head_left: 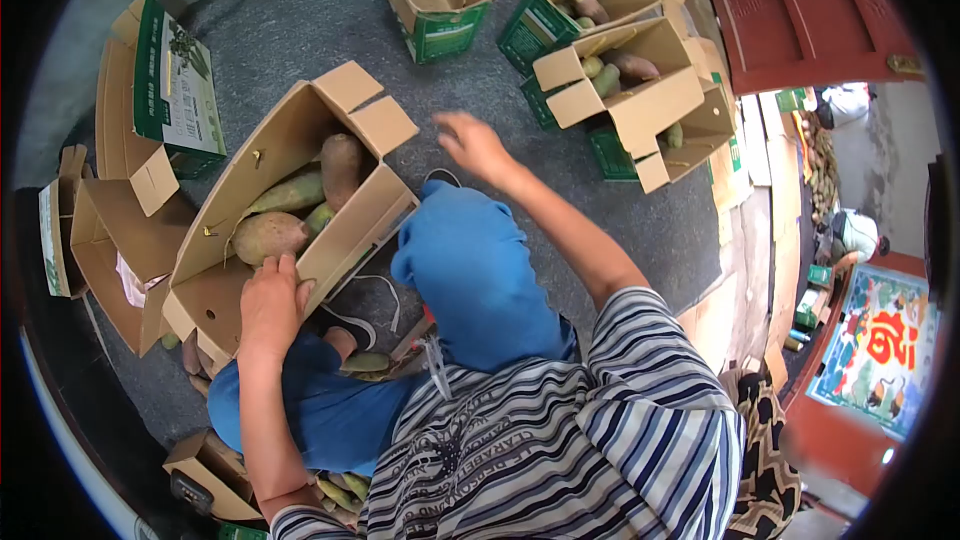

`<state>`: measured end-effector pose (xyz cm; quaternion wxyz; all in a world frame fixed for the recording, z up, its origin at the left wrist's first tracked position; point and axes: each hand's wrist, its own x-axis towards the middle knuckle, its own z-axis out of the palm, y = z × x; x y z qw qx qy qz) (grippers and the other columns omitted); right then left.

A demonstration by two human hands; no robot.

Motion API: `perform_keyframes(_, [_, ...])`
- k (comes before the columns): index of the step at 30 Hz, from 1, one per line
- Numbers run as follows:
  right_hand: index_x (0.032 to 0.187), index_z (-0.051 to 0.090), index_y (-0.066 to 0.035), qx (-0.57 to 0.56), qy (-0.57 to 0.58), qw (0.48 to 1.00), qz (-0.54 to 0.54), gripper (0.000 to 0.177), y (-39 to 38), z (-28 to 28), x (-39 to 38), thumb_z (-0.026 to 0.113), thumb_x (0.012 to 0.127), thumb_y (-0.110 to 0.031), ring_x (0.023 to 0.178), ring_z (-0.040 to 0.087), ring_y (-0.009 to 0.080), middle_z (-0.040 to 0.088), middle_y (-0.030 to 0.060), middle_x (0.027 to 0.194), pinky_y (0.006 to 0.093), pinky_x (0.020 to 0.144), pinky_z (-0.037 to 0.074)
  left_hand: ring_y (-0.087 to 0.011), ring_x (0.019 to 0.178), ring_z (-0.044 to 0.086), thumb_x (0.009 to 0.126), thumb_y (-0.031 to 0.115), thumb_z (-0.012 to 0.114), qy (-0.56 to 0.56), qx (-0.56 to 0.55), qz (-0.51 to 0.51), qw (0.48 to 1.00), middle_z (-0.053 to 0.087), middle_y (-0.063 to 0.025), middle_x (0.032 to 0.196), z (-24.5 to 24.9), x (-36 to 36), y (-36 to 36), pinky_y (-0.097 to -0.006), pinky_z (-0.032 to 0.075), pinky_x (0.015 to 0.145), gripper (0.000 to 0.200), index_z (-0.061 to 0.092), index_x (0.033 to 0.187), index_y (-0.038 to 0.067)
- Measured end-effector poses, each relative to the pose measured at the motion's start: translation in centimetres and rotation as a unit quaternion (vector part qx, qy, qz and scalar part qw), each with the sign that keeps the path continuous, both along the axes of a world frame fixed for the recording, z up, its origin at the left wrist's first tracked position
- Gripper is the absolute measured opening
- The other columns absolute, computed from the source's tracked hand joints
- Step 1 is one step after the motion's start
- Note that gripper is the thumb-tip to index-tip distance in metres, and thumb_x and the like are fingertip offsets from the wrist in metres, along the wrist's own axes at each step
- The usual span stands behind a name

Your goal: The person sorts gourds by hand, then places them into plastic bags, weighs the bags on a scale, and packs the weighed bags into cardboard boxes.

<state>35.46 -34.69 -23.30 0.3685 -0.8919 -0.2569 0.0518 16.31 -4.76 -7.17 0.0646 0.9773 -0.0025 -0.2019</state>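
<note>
An open cardboard box stands in front of me, tilted in view, with several radishes inside. A round brownish radish lies near its left end, and a reddish-brown one near the far end, with green ones between. My left hand rests on the box's near edge beside the round radish, fingers bent over the rim; what its fingertips hold, if anything, is hidden. Above the dark floor, right of the box's open flap, my right hand is empty with its fingers apart.
Boxes holding radishes stand at the upper right. An empty box is at the top, and more boxes are at the left. Below lie green radishes. A person bends in the far right background.
</note>
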Motion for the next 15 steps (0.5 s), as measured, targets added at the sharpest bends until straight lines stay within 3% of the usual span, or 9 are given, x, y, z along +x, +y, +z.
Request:
perform_keyframes(5, [0.114,0.057,0.000,0.033,0.252,0.963,-0.093,0.034,-6.2,-2.4,-10.8,0.058,0.085,-0.017,0.092,0.063,0.0295,0.065,0.0165,0.099,0.0373,0.079,0.049,-0.0356,0.088,0.058,0.080,0.019,0.064,-0.012,-0.020,0.006,1.000,0.058,-0.0186,0.092,0.2,-0.1,-0.3,-0.0432,0.046,0.074,0.033,0.053,0.104,-0.001])
perform_keyframes(8, [0.112,0.057,0.002,0.011,0.308,0.939,-0.153,0.031,-8.9,-2.4,-14.5,0.056,0.087,-0.016,0.082,0.065,0.0217,0.067,0.0135,0.090,0.0324,0.073,0.050,-0.0377,0.087,0.059,0.081,0.019,0.064,-0.016,-0.024,0.005,1.000,0.059,-0.0207,0.094,0.3,-0.1,-0.4,-0.0438,0.047,0.074,0.033,0.052,0.104,-0.002])
perform_keyframes(14, [0.115,0.053,0.004,0.216,0.470,0.818,-0.250,0.030,-11.6,-1.7,-17.1,0.051,0.092,-0.015,0.077,0.064,0.0127,0.065,0.0099,0.093,0.0251,0.066,0.049,-0.0400,0.087,0.058,0.083,0.018,0.063,-0.018,-0.032,0.013,0.999,0.059,-0.0216,0.094,0.2,-0.3,-0.5,-0.0458,0.047,0.073,0.028,0.052,0.101,0.000])
perform_keyframes(15, [0.115,0.053,0.002,0.212,0.466,0.823,-0.246,0.029,-11.7,-1.1,-17.2,0.050,0.093,-0.016,0.078,0.063,0.0127,0.064,0.0094,0.094,0.0253,0.067,0.050,-0.0403,0.087,0.058,0.083,0.018,0.062,-0.017,-0.033,0.014,0.999,0.059,-0.0216,0.094,0.1,-0.3,-0.4,-0.0460,0.047,0.073,0.028,0.052,0.101,0.000])
